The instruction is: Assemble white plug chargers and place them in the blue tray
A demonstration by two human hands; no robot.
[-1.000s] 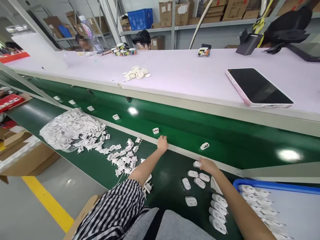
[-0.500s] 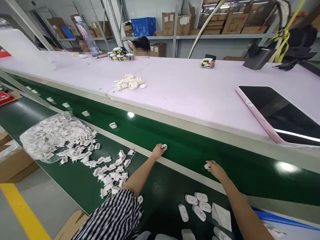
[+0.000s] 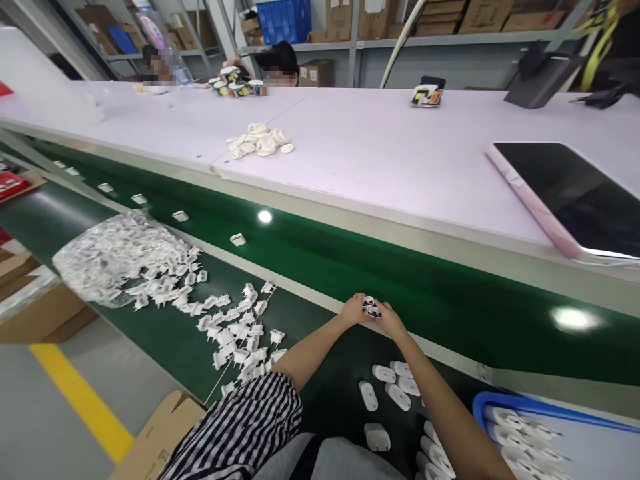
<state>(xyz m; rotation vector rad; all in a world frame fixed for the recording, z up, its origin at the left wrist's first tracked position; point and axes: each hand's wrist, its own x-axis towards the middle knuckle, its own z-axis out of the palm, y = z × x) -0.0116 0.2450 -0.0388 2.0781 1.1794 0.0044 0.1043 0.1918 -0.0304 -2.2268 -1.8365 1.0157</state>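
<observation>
Over the near edge of the green conveyor belt [image 3: 320, 267], my two hands have come together. My left hand [image 3: 354, 311] is closed on a small white plastic housing [image 3: 369, 301] with a dark opening. A second white housing [image 3: 373, 312] sits right against it, pinched by my right hand [image 3: 392, 321]. Fingertips partly cover both pieces. Left of my forearm, many loose white plug pieces with pins [image 3: 240, 333] spread over the dark green bench [image 3: 320, 353]. Below my hands lie several white oval housings [image 3: 369, 396].
A clear bag [image 3: 110, 260] of white parts lies on the left. A blue-rimmed tray [image 3: 480, 403] with pinned white pieces is at lower right. The raised white shelf [image 3: 380, 160] carries cream rings [image 3: 260, 141] and a tablet [image 3: 575, 193]. Several white pieces ride the belt; people sit beyond.
My hands were apart over the belt, each with a white piece; now they meet nearer to me, the pieces side by side. The view has tilted down, showing more of the blue-rimmed tray.
</observation>
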